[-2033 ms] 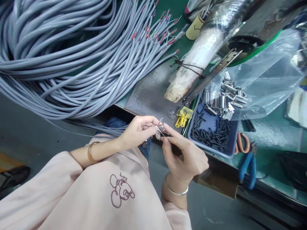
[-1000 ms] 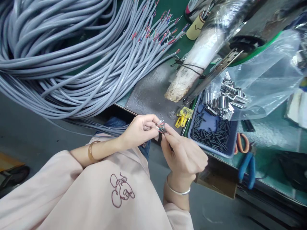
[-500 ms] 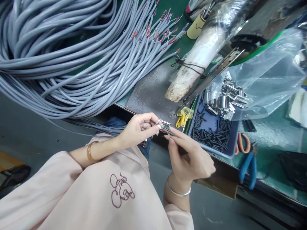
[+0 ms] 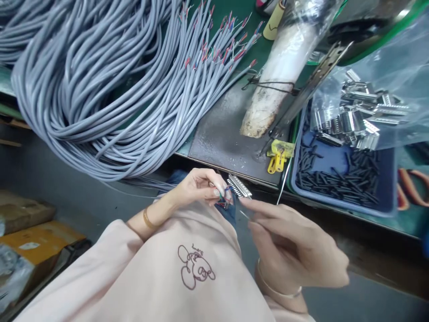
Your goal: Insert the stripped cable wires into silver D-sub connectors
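Note:
My left hand is closed in a pinch on thin coloured wires by a metal multi-pin connector. The connector sits tilted just beyond those fingertips, its row of pins showing. My right hand is at the connector's lower right end, its index fingertip touching or nearly touching it. A thin silvery sliver shows between right thumb and index finger; its kind is unclear. Below the left fingers, a small part of another metal piece hangs over my lap.
Grey cables with stripped coloured ends cover the bench's left. A white wrapped post stands over a dark plate. Right are yellow clippers, a blue tray of black tubes, bagged metal connectors and orange-handled pliers.
The view has shifted, so the bench looks nearer on the right. My right hand has drawn slightly back from my left, and more of the connector shows between them.

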A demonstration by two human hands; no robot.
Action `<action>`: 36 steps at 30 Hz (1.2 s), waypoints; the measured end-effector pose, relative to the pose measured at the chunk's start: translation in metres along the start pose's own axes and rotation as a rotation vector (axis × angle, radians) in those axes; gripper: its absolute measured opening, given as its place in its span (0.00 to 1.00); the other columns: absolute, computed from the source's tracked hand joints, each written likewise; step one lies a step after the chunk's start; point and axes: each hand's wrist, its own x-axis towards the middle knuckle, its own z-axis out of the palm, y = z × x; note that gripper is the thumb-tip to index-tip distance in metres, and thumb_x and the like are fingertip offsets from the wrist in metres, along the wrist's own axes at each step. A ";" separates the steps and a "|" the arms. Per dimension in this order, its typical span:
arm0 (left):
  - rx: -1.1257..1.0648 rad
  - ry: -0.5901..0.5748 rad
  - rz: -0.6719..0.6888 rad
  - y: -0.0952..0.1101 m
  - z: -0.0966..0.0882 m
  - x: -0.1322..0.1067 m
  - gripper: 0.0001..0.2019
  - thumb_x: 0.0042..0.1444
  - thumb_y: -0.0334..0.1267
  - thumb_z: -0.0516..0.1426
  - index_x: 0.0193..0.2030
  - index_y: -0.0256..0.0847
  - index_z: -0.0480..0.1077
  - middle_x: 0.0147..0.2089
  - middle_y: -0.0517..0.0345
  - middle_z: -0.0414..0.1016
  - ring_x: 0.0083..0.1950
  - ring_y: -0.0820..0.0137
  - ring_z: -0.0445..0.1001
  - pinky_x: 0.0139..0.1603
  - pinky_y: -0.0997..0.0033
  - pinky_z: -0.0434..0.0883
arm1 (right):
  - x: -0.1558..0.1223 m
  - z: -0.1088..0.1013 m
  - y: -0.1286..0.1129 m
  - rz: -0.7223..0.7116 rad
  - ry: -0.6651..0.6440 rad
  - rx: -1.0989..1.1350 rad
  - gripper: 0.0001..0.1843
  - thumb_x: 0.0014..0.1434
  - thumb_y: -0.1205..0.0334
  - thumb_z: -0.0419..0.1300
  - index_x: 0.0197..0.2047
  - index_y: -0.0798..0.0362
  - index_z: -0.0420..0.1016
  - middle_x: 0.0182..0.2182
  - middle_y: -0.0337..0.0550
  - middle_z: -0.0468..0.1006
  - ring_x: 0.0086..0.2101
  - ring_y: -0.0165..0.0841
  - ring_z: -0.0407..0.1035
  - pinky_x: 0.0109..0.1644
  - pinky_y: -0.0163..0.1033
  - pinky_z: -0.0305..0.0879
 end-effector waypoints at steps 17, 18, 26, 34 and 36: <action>0.139 0.226 0.066 0.002 0.031 0.004 0.19 0.46 0.43 0.74 0.31 0.36 0.70 0.31 0.60 0.75 0.21 0.84 0.66 0.23 0.82 0.66 | 0.008 0.024 0.014 -0.022 0.136 -0.095 0.11 0.59 0.75 0.68 0.35 0.51 0.73 0.32 0.36 0.84 0.30 0.27 0.78 0.30 0.30 0.71; 0.143 0.233 0.079 0.003 0.035 0.006 0.19 0.48 0.45 0.74 0.31 0.36 0.71 0.31 0.59 0.76 0.22 0.83 0.67 0.23 0.82 0.67 | 0.008 0.024 0.017 0.017 0.205 -0.033 0.10 0.58 0.74 0.68 0.35 0.51 0.73 0.32 0.36 0.83 0.30 0.28 0.78 0.29 0.31 0.71; 0.136 0.252 -0.010 0.017 0.041 0.020 0.20 0.45 0.42 0.74 0.32 0.38 0.67 0.26 0.64 0.73 0.19 0.84 0.61 0.18 0.83 0.60 | 0.015 0.010 0.042 -0.047 0.383 -0.194 0.08 0.57 0.74 0.69 0.35 0.52 0.77 0.33 0.38 0.83 0.39 0.33 0.81 0.42 0.37 0.77; 0.275 0.355 0.006 0.018 0.046 0.032 0.11 0.50 0.34 0.67 0.32 0.38 0.67 0.23 0.67 0.69 0.18 0.83 0.63 0.19 0.83 0.61 | 0.021 0.014 0.050 -0.105 0.252 -0.359 0.09 0.59 0.73 0.68 0.37 0.51 0.75 0.39 0.39 0.86 0.39 0.30 0.81 0.44 0.35 0.78; 0.295 0.403 0.036 0.017 0.048 0.036 0.10 0.50 0.34 0.65 0.31 0.38 0.66 0.24 0.65 0.69 0.18 0.83 0.64 0.18 0.82 0.60 | 0.025 0.015 0.049 -0.153 0.252 -0.428 0.09 0.59 0.73 0.69 0.37 0.51 0.74 0.39 0.39 0.86 0.38 0.30 0.82 0.44 0.34 0.78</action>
